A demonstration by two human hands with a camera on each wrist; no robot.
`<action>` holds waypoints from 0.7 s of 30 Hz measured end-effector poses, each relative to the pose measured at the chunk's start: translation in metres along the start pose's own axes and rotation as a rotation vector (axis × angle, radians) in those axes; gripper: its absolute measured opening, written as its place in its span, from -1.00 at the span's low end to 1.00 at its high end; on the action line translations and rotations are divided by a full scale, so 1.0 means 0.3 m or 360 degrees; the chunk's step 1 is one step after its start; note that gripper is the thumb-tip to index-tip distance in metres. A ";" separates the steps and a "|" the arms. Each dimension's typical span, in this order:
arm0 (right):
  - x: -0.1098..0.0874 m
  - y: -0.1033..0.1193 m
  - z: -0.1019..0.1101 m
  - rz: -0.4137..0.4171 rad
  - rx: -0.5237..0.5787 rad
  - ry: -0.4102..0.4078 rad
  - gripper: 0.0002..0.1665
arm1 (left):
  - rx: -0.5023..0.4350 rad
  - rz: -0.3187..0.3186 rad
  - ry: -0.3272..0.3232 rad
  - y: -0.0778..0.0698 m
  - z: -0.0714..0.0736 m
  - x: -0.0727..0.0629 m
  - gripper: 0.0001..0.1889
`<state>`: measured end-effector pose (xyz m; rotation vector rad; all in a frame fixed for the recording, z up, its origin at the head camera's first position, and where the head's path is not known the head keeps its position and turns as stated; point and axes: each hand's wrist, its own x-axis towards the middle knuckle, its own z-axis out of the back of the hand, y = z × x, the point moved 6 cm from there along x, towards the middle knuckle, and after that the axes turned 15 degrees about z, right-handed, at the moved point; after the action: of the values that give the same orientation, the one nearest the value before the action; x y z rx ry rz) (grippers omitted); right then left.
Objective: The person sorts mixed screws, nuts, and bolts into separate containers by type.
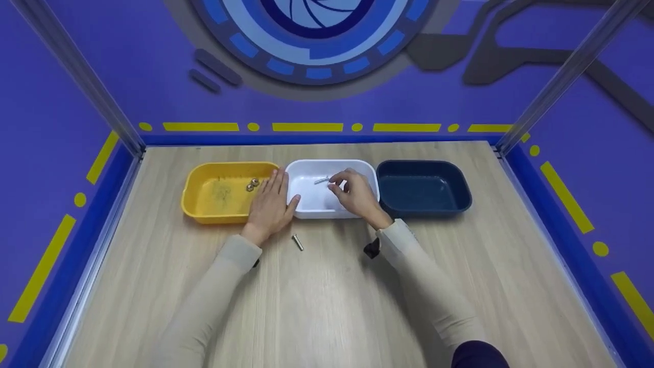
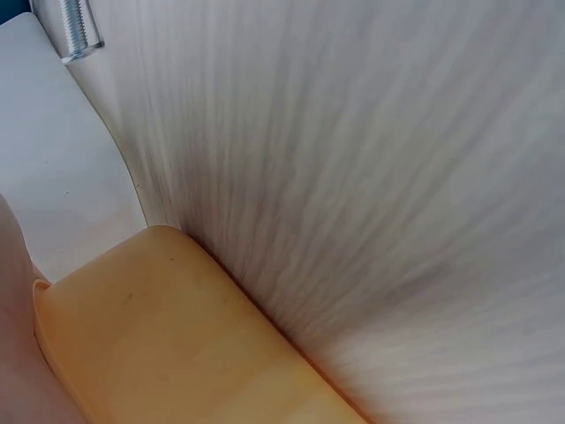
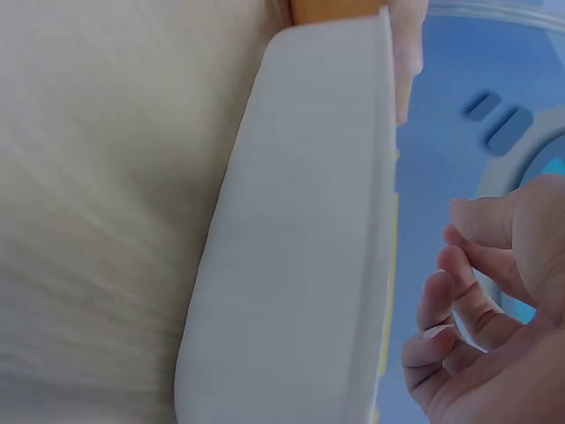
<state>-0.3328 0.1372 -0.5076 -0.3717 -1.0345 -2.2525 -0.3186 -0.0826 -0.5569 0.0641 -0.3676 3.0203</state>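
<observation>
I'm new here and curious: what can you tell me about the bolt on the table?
The bolt is silvery and looks like metal, with a wider head and a slim shank whose thread shows in the left wrist view. It lies on its side on the table, slanted, head end toward the white tray. Only the table touches it.

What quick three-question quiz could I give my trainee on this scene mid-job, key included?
1. How many nuts lie in the yellow tray?
2. True or false: the right hand is over the dark blue tray.
3. Relative to the white tray, where is the bolt on the wooden table?
A) Beyond it
B) On the person's side of it
C) Underneath it

Key: 1. Two. 2. False; it is over the white tray. 3. B.
</observation>
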 end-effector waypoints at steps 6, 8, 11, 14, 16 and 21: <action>-0.015 0.063 -0.016 0.0059 0.0058 0.0003 -0.87 | 0.0020 0.0028 0.0038 0.009 0.001 0.006 -0.15; -0.022 0.084 -0.023 0.0101 0.0070 0.0001 -0.86 | 0.0011 0.0030 0.0046 0.009 0.002 0.005 -0.15; -0.036 0.109 -0.035 0.0147 0.0095 0.0002 -0.86 | -0.0003 0.0023 0.0041 0.007 0.005 0.002 -0.16; -0.052 0.127 -0.049 0.0168 0.0136 0.0000 -0.87 | 0.0006 0.0013 0.0027 0.004 0.005 0.000 -0.16; -0.065 0.138 -0.061 0.0173 0.0155 0.0005 -0.87 | 0.0009 0.0010 0.0020 0.003 0.006 -0.001 -0.16; -0.100 0.159 -0.091 0.0165 0.0180 0.0035 -0.84 | 0.0014 0.0011 0.0009 0.001 0.004 -0.001 -0.16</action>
<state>-0.2790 0.1054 -0.5124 -0.3433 -1.1000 -2.0921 -0.3182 -0.0832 -0.5558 0.0556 -0.3547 3.0282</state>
